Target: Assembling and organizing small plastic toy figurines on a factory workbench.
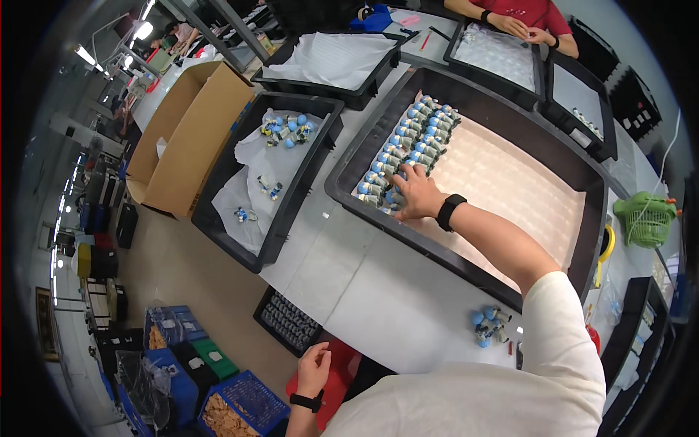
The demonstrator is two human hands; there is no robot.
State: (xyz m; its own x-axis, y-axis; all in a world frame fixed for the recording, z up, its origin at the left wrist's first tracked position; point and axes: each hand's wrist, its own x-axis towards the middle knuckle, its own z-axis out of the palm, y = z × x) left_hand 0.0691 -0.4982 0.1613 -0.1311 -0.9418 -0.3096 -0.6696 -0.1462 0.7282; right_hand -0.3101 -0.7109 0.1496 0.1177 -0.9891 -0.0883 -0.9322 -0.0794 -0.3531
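Blue-headed figurine (391, 197) is half hidden under right hand (418, 195), toward its left side. Right hand is bent over it; whether it is gripped cannot be told. Figurine rows (409, 138) are laid beyond hand in black tray (524, 131), long axes across rows, heads to left. Bare tray paper (502, 178) is seen to right. Left hand (314, 368), loosely curled, is farther off; nothing is seen in it.

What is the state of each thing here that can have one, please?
Right hand: fingers spread over the figurine rows
Left hand: half curled, contents unclear
Figurine rows: closely packed
Large black tray: open, partly filled
Left black tray: open, loose figurines inside
Tabletop figurines: clustered loosely
Cardboard box: open
Nearest blue crate: open, tan pieces inside
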